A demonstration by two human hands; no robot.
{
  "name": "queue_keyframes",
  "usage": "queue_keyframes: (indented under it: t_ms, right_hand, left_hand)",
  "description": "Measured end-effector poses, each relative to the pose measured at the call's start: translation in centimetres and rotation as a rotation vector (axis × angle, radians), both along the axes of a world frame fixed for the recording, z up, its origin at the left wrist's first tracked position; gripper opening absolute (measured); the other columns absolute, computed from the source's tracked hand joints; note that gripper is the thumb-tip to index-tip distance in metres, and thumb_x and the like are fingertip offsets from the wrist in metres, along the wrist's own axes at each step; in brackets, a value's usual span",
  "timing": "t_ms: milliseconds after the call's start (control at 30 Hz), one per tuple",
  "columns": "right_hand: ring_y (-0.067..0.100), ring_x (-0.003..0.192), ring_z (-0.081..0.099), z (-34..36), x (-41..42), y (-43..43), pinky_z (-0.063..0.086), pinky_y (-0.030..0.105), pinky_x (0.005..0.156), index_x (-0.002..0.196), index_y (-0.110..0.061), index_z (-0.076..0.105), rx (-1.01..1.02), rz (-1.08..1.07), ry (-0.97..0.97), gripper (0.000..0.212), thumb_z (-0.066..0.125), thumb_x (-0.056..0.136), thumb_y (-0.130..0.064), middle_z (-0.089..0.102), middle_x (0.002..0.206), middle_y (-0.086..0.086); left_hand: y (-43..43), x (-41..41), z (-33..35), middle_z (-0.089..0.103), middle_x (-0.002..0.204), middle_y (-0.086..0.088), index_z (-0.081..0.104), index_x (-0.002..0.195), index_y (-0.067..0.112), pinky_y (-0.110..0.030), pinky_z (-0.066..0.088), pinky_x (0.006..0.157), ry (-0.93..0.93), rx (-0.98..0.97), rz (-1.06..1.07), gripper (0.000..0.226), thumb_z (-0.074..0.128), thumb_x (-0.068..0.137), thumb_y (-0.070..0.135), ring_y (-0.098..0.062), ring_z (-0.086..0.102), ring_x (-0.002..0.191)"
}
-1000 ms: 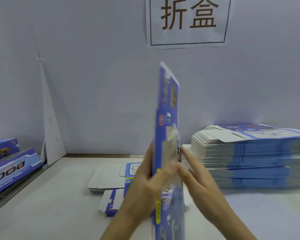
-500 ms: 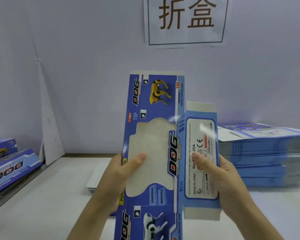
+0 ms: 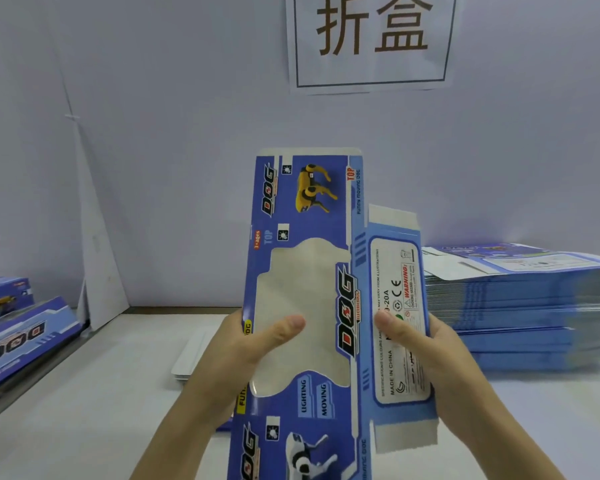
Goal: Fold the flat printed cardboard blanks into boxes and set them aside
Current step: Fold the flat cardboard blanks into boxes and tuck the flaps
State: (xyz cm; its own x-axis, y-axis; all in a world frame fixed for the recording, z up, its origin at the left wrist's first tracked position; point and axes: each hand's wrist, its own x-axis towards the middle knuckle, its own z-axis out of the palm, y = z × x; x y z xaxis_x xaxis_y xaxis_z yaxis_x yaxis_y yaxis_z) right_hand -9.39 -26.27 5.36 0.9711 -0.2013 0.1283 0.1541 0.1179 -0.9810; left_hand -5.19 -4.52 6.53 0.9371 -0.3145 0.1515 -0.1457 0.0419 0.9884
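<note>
White table [image 3: 101, 393] sits under the held blank [image 3: 309, 209], which is upright, print facing the camera. The stack of flat blanks [image 3: 534, 313] is to its right and the folded boxes [image 3: 21, 334] are off to its left. Left hand [image 3: 243, 351] pinches its left edge, thumb on the window. Right hand [image 3: 430, 348] pinches its right panel, thumb on the label.

Both hands hold a blue printed blank [image 3: 302, 271] upright: left hand [image 3: 250, 344] pinching its left edge, right hand [image 3: 426, 348] its side panel. A stack of blanks [image 3: 520, 306] sits at the desk's [image 3: 84, 410] right edge, folded boxes [image 3: 18, 327] at its left.
</note>
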Motion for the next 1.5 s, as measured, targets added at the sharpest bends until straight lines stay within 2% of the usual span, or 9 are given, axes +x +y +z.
queue_keyframes:
  t_ms: [167, 367, 700, 833, 1133, 1300, 1367, 1433, 1500]
  right_hand:
    - [0.026, 0.068, 0.074, -0.2, 0.0, 0.1, 0.055, 0.028, 0.047, 0.088, -0.023, 0.073, 0.041, -0.03, -0.02, 0.034, 0.08, 0.056, -0.031, 0.077, 0.083, 0.009]
    - [0.02, 0.064, 0.074, -0.1, -0.1, 0.5, 0.054, 0.024, 0.045, 0.095, -0.022, 0.07, 0.036, -0.055, -0.013, 0.04, 0.079, 0.057, -0.033, 0.077, 0.08, 0.003]
    - [0.024, 0.065, 0.074, 0.4, -0.4, 0.5, 0.054, 0.026, 0.045, 0.079, -0.026, 0.076, 0.064, -0.07, -0.057, 0.021, 0.079, 0.058, -0.03, 0.077, 0.08, 0.006]
    - [0.024, 0.067, 0.075, 0.3, -0.5, 0.7, 0.055, 0.027, 0.046, 0.092, -0.023, 0.07, 0.061, -0.064, -0.045, 0.036, 0.079, 0.058, -0.031, 0.077, 0.082, 0.006]
    - [0.025, 0.074, 0.075, 0.1, -0.8, 0.5, 0.057, 0.028, 0.051, 0.102, -0.021, 0.07, 0.046, 0.018, -0.011, 0.057, 0.079, 0.051, -0.044, 0.077, 0.089, 0.007]
    - [0.006, 0.063, 0.071, 0.1, -0.3, 0.6, 0.057, 0.019, 0.059, 0.088, -0.004, 0.068, 0.26, 0.124, 0.059, 0.034, 0.051, 0.099, -0.032, 0.073, 0.084, 0.013]
    - [0.019, 0.081, 0.073, 0.6, 0.4, 0.9, 0.059, 0.033, 0.074, 0.108, -0.008, 0.071, 0.4, 0.07, 0.12, 0.036, 0.049, 0.099, -0.034, 0.075, 0.097, 0.013]
    - [0.024, 0.072, 0.073, 0.6, -0.1, 0.7, 0.059, 0.035, 0.056, 0.121, -0.011, 0.065, 0.428, 0.082, 0.103, 0.039, 0.047, 0.099, -0.037, 0.076, 0.093, 0.01]
    - [0.022, 0.058, 0.071, 0.5, -0.4, 0.5, 0.053, 0.033, 0.042, 0.13, -0.013, 0.056, 0.316, 0.089, 0.094, 0.042, 0.045, 0.099, -0.04, 0.075, 0.086, 0.01]
  left_hand:
    - [0.1, 0.1, -0.1, 0.075, 0.09, -0.013, 0.062, 0.101, 0.013, -0.032, 0.06, 0.056, 0.052, -0.022, 0.008, 0.045, 0.071, 0.063, 0.035, -0.032, 0.073, 0.076]
    - [-0.1, 0.0, 0.0, 0.074, 0.092, -0.014, 0.061, 0.105, 0.012, -0.043, 0.06, 0.072, 0.041, -0.018, 0.026, 0.05, 0.07, 0.063, 0.038, -0.034, 0.072, 0.08]
    - [-0.1, 0.0, -0.2, 0.075, 0.092, -0.011, 0.06, 0.105, 0.014, -0.034, 0.061, 0.062, 0.053, -0.088, -0.003, 0.048, 0.068, 0.064, 0.038, -0.032, 0.073, 0.08]
    - [0.2, 0.0, -0.4, 0.074, 0.099, -0.012, 0.06, 0.11, 0.017, -0.042, 0.06, 0.073, 0.102, -0.17, -0.002, 0.054, 0.064, 0.066, 0.049, -0.035, 0.072, 0.086]
    - [0.4, 0.2, -0.5, 0.074, 0.101, -0.011, 0.061, 0.112, 0.016, -0.038, 0.061, 0.067, 0.134, -0.17, -0.004, 0.055, 0.059, 0.071, 0.052, -0.034, 0.072, 0.086]
    - [1.4, 0.6, 0.0, 0.066, 0.125, -0.007, 0.067, 0.121, 0.028, -0.044, 0.058, 0.081, 0.15, -0.455, -0.106, 0.05, 0.056, 0.08, 0.055, -0.031, 0.065, 0.109]
    - [1.7, 0.5, 0.3, 0.056, 0.137, -0.009, 0.057, 0.134, 0.022, -0.055, 0.041, 0.105, 0.147, -0.525, -0.189, 0.059, 0.053, 0.083, 0.051, -0.035, 0.053, 0.125]
    - [1.6, 0.0, 0.2, 0.053, 0.139, -0.015, 0.051, 0.137, 0.01, -0.061, 0.028, 0.111, 0.021, -0.475, -0.122, 0.086, 0.065, 0.07, 0.061, -0.038, 0.046, 0.131]
    - [1.8, -0.3, -0.3, 0.056, 0.137, -0.012, 0.051, 0.134, 0.008, -0.054, 0.037, 0.107, -0.114, -0.416, -0.108, 0.109, 0.086, 0.044, 0.058, -0.034, 0.049, 0.129]
